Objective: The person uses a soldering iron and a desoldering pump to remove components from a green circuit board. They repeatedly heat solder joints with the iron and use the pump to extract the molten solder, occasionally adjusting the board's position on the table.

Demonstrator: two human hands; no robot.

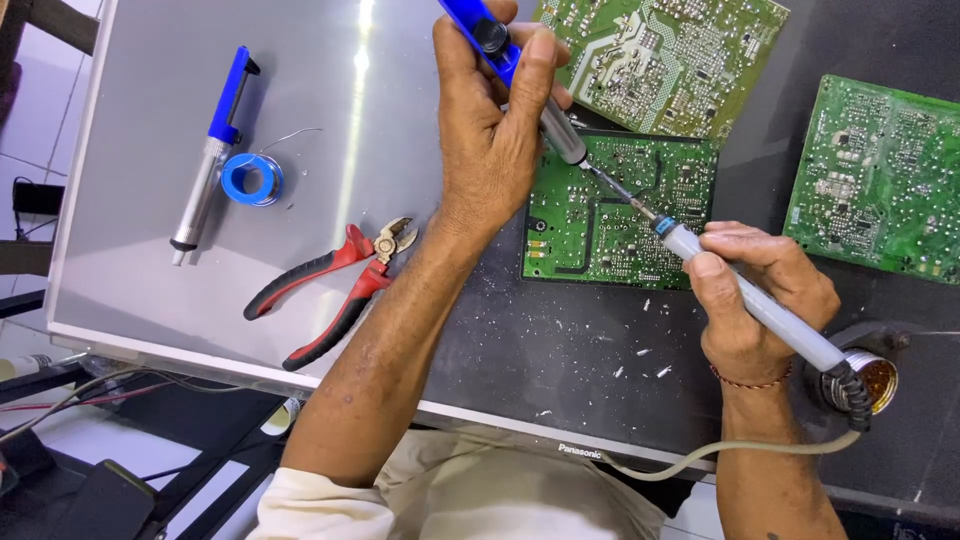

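Green printed circuit board, solder side up, lies on a dark flat panel right in front of the person; that's the piece being worked.

Head view: left hand is closed round a blue-and-silver desoldering pump, thumb up near the plunger end, nozzle angled down onto the board. Right hand is closed pencil-style round a grey-handled soldering iron, tip meeting the pump nozzle at about the same joint, mid-board. Iron's cable loops off toward the person's lap. Round tin of brownish flux or tip cleaner sits just beside the right wrist.

Doing it well, imo: keep the iron tip flat on the pad till the solder goes shiny, nozzle close beside the joint w/o blocking the tip, both wrists steady. Don't linger, or the pad may lift.

Others about: two more green boards, one above and one far right. On the pale grey sheet to the left, well apart from the hands: a second blue-and-silver pump, blue solder-wire spool touching it, red-and-black cutters. White flecks are scattered on the dark panel near the board's lower edge.
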